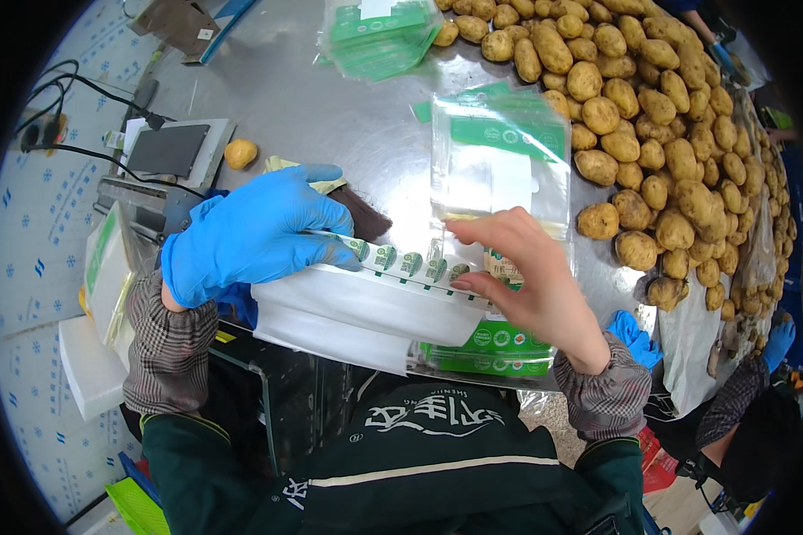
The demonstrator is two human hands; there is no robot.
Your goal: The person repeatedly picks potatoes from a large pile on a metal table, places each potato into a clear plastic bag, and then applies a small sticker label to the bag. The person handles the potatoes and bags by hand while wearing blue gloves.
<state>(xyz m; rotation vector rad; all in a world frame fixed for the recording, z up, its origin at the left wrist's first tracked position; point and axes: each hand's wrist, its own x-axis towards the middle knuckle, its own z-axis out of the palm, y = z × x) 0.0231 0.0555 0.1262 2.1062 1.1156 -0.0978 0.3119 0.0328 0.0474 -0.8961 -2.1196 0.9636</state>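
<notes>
My left hand (268, 231), in a blue disposable glove, pinches a white strip of round green stickers (411, 265) between thumb and fingers. The strip's white backing paper (361, 307) hangs in folds below, over the table's near edge. My bare right hand (532, 274) is at the strip's right end, its thumb and index finger apart. The thumb tip is close to the last sticker; whether it touches is unclear. Beneath and beyond that hand lie clear plastic bags with green printed bands (502, 167). More green-printed bags (492, 341) lie under the backing paper.
Potatoes (682, 160) are heaped on the right of the metal table (274, 87). A brush (361, 210) and a single potato (241, 154) lie beyond my left hand. A scale-like device (170, 150) with black cables stands left. Another stack of bags (378, 40) lies far back. Another person's gloved hand (779, 342) is at right.
</notes>
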